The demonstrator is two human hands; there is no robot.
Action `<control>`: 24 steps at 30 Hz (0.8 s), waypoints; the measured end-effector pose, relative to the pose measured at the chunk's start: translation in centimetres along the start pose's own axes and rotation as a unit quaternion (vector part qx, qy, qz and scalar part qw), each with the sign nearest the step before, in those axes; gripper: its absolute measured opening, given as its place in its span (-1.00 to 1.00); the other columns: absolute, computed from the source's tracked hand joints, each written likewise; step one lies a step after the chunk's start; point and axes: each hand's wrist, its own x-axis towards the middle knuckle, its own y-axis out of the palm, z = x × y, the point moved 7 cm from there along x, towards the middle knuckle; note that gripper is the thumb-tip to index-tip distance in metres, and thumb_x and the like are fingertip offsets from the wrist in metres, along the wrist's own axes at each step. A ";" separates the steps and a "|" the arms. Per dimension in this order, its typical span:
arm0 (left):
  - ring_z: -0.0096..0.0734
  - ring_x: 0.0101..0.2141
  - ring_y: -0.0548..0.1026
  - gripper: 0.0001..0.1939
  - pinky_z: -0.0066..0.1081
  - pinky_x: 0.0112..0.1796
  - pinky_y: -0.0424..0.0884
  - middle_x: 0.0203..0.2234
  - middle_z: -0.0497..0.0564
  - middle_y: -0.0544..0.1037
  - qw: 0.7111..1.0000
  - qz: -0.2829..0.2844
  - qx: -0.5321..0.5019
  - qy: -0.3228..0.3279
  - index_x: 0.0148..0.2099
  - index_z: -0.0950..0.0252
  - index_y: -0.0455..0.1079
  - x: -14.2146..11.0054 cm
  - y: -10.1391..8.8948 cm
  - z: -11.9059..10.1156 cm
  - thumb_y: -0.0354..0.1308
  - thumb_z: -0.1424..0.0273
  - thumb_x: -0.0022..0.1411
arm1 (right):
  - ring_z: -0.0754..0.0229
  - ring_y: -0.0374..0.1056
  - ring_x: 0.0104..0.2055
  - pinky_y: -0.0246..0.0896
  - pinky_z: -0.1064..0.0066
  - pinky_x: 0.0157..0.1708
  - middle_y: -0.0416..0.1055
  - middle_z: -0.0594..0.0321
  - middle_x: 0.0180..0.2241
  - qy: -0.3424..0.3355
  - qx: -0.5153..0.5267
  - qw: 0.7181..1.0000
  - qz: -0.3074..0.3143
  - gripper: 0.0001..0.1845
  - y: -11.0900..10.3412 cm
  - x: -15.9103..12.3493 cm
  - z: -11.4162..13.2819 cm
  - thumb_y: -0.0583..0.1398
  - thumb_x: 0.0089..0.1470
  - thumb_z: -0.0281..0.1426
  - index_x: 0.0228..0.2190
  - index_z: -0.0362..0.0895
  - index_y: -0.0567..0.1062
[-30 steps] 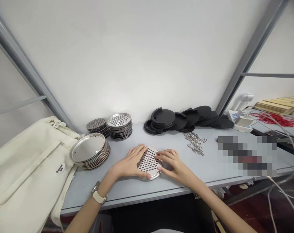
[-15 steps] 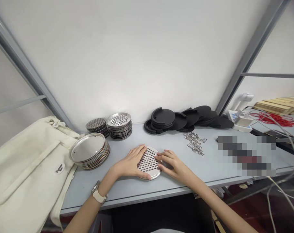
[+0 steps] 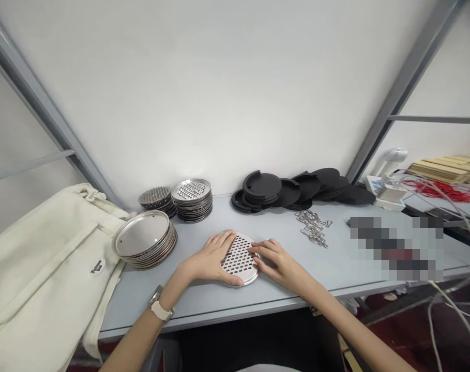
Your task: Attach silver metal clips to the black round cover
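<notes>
A round metal grater disc point(image 3: 240, 258) with rows of slots lies flat on the grey table point(image 3: 203, 307) in front of me. My left hand point(image 3: 213, 257) grips its left side, fingers over the far edge and thumb at the near rim. On the right side, my right hand point(image 3: 275, 261) has curled fingers pressed on the disc's edge and surface. Farther back stand a stack of grater discs point(image 3: 192, 191) and a second, darker stack of them point(image 3: 154, 196). Plain round metal plates point(image 3: 143, 235) are piled to the left.
Black round pieces point(image 3: 262, 186) with raised rims overlap along the wall. Small metal clips point(image 3: 312, 227) lie in a heap on the right. A cream bag point(image 3: 44, 279) leans at the left end. White cables point(image 3: 461, 227) hang at far right, near red cords point(image 3: 444, 191).
The view has shifted very slightly. Both hands keep the same hold on the grater disc, and nothing else has visibly moved.
</notes>
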 end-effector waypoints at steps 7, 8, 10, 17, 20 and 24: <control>0.04 0.28 -0.21 0.17 -0.07 0.23 -0.21 0.32 0.12 -0.20 1.000 -0.001 -0.001 0.000 0.36 0.24 -0.33 0.1 0.0 0.1 0.14 -0.18 -0.10 | 0.10 0.25 -0.06 0.26 0.17 -0.04 0.39 0.12 -0.11 -0.003 0.000 1.000 -0.006 -0.70 0.0 0.1 0.1 0.03 0.22 -0.34 -0.05 -0.03 0.43; 0.04 0.28 -0.21 0.18 -0.07 0.23 -0.20 0.32 0.12 -0.20 1.000 0.000 -0.002 0.001 0.36 0.24 -0.32 0.1 -0.1 0.0 0.14 -0.19 -0.11 | 0.10 0.25 -0.07 0.26 0.18 -0.05 0.39 0.12 -0.11 -0.003 0.001 1.000 -0.005 -0.70 0.0 0.1 0.1 0.02 0.23 -0.35 -0.06 -0.03 0.43; 0.04 0.28 -0.21 0.19 -0.06 0.23 -0.19 0.32 0.12 -0.19 1.000 -0.001 -0.005 0.002 0.36 0.24 -0.31 0.0 -0.2 -0.1 0.14 -0.20 -0.13 | 0.11 0.25 -0.07 0.25 0.20 -0.05 0.39 0.13 -0.13 -0.003 0.002 1.000 -0.002 -0.70 0.0 0.1 0.0 0.01 0.23 -0.35 -0.07 -0.04 0.44; 0.05 0.28 -0.25 0.19 -0.02 0.22 -0.24 0.32 0.13 -0.20 1.000 -0.022 -0.002 0.003 0.36 0.21 -0.33 -0.2 -0.7 -0.4 0.16 -0.19 -0.13 | 0.09 0.16 0.10 0.14 0.19 0.09 0.22 0.10 0.05 0.023 -0.001 0.999 -0.023 -0.61 -0.3 -0.3 -0.6 0.06 0.20 -0.28 0.06 -0.01 0.27; 0.08 0.28 -0.30 0.21 0.01 0.22 -0.24 0.32 0.13 -0.27 1.000 -0.028 -0.007 -0.007 0.36 0.17 -0.36 -0.4 -1.2 0.2 0.21 -0.15 -0.16 | 0.04 0.12 0.14 0.11 0.17 0.12 0.18 0.08 0.07 0.033 0.001 0.999 -0.005 -0.42 0.1 -0.5 -1.0 0.17 0.09 -0.14 0.11 0.00 0.18; 0.07 0.28 -0.27 0.29 0.02 0.22 -0.22 0.32 0.13 -0.27 1.000 -0.009 -0.028 -0.011 0.36 0.15 -0.44 -0.8 -1.7 1.0 0.28 -0.10 -0.20 | -0.05 0.04 0.18 0.08 0.13 0.14 0.10 0.03 0.12 0.027 -0.004 0.999 0.026 -0.09 0.8 -0.6 -1.4 0.29 -0.18 0.04 0.13 0.00 0.14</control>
